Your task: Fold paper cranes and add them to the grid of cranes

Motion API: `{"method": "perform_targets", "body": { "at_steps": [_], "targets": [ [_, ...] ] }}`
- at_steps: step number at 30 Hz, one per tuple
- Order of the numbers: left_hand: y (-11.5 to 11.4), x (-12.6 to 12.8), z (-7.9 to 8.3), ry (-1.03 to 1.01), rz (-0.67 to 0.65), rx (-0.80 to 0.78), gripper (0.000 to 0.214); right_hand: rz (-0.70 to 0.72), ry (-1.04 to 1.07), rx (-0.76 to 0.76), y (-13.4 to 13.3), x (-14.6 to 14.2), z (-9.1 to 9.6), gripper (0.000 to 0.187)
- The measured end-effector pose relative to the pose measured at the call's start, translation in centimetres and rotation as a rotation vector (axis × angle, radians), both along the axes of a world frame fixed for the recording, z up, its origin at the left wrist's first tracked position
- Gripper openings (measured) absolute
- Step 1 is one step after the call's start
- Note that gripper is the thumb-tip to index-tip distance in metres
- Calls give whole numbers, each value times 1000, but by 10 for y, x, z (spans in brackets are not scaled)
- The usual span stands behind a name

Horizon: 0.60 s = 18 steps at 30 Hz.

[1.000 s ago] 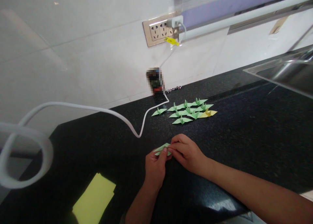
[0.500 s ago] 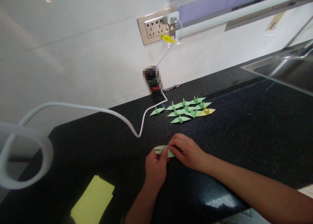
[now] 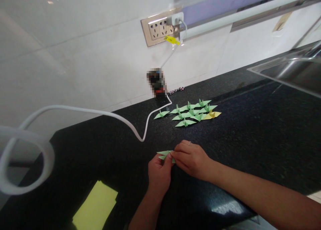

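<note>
Both hands pinch one small green folded paper piece just above the black countertop. My left hand grips it from below with thumb and fingers closed. My right hand, a ring on one finger, presses its fingertips onto the paper's right end. Farther back lies a cluster of several finished green paper cranes, with one yellow crane at its right end.
A white cable runs across the counter from a looped coil at the left to a blurred object by the wall. Yellow paper sheets lie at the near left. A wall socket strip and a steel sink lie beyond.
My right hand's fingers have shifted slightly on the green paper, and the ring now shows. The view dropped a little a second ago; the cranes have not moved.
</note>
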<state>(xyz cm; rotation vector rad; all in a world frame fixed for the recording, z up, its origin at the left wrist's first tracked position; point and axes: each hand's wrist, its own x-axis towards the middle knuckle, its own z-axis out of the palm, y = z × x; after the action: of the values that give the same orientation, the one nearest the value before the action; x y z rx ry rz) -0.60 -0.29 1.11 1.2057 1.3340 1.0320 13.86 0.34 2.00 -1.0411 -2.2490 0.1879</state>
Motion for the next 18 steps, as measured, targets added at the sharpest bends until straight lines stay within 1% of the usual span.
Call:
{"method": "perform_targets", "body": {
  "at_steps": [5,9,12,13,15,18],
  "targets": [
    [1,0,2,-153,20,-97,20,25,-42,-5,-1,1,6,19],
    [1,1,1,-314,62,-135,20,15,-34,16,-1,1,6,18],
    [2,0,-2,-314,78,-138,20,8,-19,-1,0,0,4,18],
    [3,-1,-3,-289,77,-134,21,9,13,-28,0,0,3,17],
    [4,-1,-4,-234,76,-123,23,-9,143,-115,2,0,0,15],
    [3,-1,-3,-171,76,-107,25,-96,362,-281,6,0,-4,14]
  ]
}}
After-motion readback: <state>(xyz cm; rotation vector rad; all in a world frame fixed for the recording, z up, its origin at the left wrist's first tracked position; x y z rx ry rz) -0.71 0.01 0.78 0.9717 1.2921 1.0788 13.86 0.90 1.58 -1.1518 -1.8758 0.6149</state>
